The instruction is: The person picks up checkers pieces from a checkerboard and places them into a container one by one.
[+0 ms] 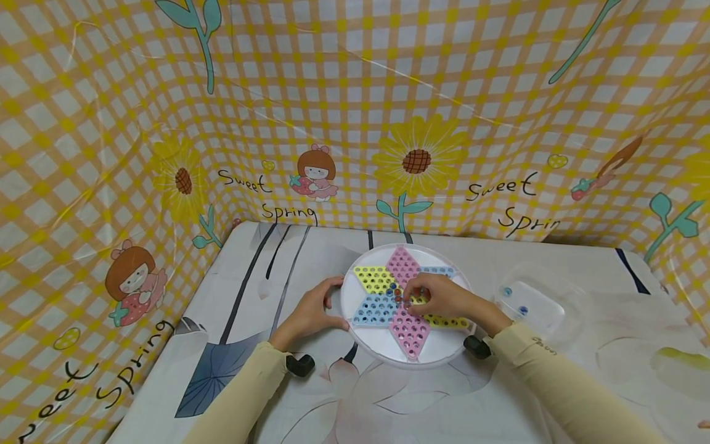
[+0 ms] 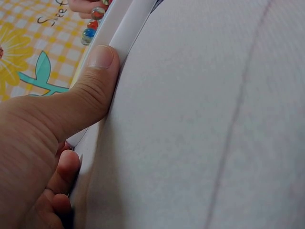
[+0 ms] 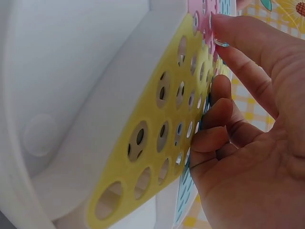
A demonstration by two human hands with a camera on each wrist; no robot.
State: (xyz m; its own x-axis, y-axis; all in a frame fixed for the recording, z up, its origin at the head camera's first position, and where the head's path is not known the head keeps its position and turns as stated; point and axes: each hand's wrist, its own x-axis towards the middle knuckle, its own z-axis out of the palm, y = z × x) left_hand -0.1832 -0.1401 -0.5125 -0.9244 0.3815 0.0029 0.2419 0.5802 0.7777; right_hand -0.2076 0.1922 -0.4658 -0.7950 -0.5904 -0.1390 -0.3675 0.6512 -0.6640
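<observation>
A round white Chinese checkers board (image 1: 444, 348) with a pink, yellow and blue star of holes lies on the table. My left hand (image 1: 310, 311) holds its left rim, the thumb (image 2: 95, 71) against the edge and the other fingers curled beside it. Over the star's middle, my right hand (image 1: 440, 296) pinches a clear glass marble (image 3: 221, 43) between thumb and index finger; its other fingers are bent close to the yellow holes. Several blue and red marbles (image 1: 392, 287) sit near the star's centre, just left of the right fingertips.
To the right of the board stands a clear plastic container (image 1: 546, 308) with blue marbles (image 1: 522, 310) in it. A patterned cloth covers the table (image 1: 310, 407). Checked curtain walls (image 1: 355, 92) enclose the back and sides.
</observation>
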